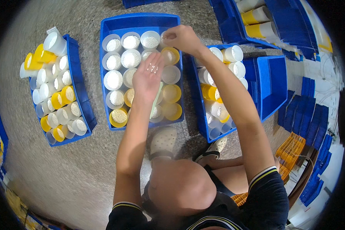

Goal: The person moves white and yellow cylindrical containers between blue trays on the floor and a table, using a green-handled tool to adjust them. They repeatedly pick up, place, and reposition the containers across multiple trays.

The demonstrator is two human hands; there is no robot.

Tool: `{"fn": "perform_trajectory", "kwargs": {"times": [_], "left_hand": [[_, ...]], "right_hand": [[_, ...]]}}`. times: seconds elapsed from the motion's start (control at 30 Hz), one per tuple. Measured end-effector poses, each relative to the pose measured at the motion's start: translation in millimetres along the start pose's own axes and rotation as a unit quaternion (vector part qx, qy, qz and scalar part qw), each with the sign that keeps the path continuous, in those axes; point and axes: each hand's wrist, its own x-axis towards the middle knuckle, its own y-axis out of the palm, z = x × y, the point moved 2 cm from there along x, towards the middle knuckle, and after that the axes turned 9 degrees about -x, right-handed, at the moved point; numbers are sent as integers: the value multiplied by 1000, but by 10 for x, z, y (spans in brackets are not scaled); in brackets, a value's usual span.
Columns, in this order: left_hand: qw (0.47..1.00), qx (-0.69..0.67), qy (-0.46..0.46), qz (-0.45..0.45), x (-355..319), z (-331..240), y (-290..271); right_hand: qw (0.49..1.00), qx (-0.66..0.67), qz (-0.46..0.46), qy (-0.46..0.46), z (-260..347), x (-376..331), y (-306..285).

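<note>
Several small white pellets [153,69] rest on the upturned palm of my left hand [146,80], whose fingers are stretched together and slightly cupped. This hand is over the middle of a blue crate [140,18] that holds rows of translucent and yellow cups, many filled with white pellets. At the crate's far right corner, my right hand [182,38] has its fingers curled in a pinch above a cup; what they hold is too small to make out. Beneath my left wrist a pale green strip [157,94] shows in part. Just right of my fingertips stands a yellow cup [170,56].
To the left, another blue crate [80,88] holds pellet-filled cups, some stacked on top. Under my right forearm stands a third crate of cups [205,128]. Another blue bin [272,84] lies beyond it. Orange baskets [291,149] and stacked blue bins [306,119] are at right.
</note>
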Motion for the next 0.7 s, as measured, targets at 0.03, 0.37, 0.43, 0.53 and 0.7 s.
{"fn": "perform_trajectory", "kwargs": {"times": [0.03, 0.37, 0.43, 0.53, 0.7], "left_hand": [[1000, -3, 2, 2, 27, 16, 26], [999, -20, 4, 26, 59, 269, 286], [999, -33, 6, 5, 57, 273, 261], [998, -30, 29, -50, 27, 227, 170], [999, -5, 34, -37, -30, 87, 45]], "right_hand": [[998, 58, 11, -12, 59, -85, -108], [992, 64, -12, -106, 269, -502, -408], [993, -16, -70, -94, 168, -347, -281], [976, -198, -81, -32, 54, 26, 54], [954, -300, 14, 5, -31, 258, 367]]}}
